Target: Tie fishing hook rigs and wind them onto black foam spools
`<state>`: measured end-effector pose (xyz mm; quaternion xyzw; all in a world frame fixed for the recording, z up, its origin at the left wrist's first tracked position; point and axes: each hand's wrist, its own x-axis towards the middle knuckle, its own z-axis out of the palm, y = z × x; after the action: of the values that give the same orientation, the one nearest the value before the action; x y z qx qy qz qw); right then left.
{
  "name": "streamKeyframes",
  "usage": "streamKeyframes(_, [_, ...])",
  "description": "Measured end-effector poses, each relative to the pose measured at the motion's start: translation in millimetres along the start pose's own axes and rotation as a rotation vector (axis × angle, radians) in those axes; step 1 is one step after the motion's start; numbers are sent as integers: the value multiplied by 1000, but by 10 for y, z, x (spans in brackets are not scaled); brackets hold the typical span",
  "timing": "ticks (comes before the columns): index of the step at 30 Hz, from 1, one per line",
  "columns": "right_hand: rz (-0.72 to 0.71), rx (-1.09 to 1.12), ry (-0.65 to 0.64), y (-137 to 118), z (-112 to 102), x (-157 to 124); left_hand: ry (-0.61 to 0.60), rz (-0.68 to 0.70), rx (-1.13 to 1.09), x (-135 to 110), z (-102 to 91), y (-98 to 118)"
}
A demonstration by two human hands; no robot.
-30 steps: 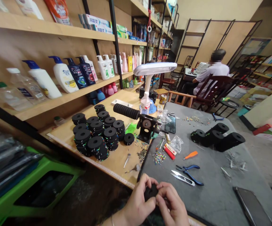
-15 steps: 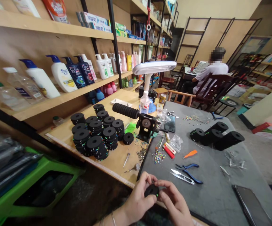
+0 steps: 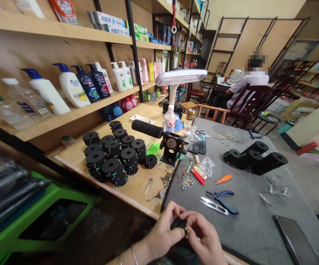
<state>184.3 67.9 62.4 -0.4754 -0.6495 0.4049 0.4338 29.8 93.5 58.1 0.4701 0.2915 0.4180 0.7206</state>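
- Head view showed the left hand [image 3: 163, 232] and right hand [image 3: 203, 239] meeting at the near edge of the grey mat [image 3: 248, 221], both pinching one small black foam disc [image 3: 179, 223] between their fingertips.
- Just beyond the hands lay snips [image 3: 214, 206] and blue pliers [image 3: 222, 198].
- Farther off to the left stood stacks of black discs [image 3: 112, 156].

Left hand [image 3: 163, 232] and right hand [image 3: 203, 237] low in view, fingertips pinched together, wrists bent inward, grip closed
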Motion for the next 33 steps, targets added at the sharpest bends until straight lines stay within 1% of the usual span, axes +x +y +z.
streamKeyframes(4, [36,-69,28,-41,40,-7,-3,-56,-38,-4,13,15])
streamKeyframes(7, [82,-90,27,-68,55,-14,18,-90,-64,-7,13,-7])
streamKeyframes(12, [136,-78,10,-76,43,-33,51,-95,-84,-15,55,0])
streamKeyframes(16, [121,-72,0,-77,32,-35,88,-85,-47,-19,99,47])
streamKeyframes(20, [114,-64,6,-89,27,-30,105,-71,-41,-13,114,50])
streamKeyframes(26, [85,-61,-19,-104,-1,-17,86,-61,-29,4,111,48])
streamKeyframes(30, [72,-39,-38,-128,-22,-4,99,-68,11,8,114,49])
streamKeyframes(33, [74,-10,-52,-145,-29,5,103,-39,42,8,114,31])
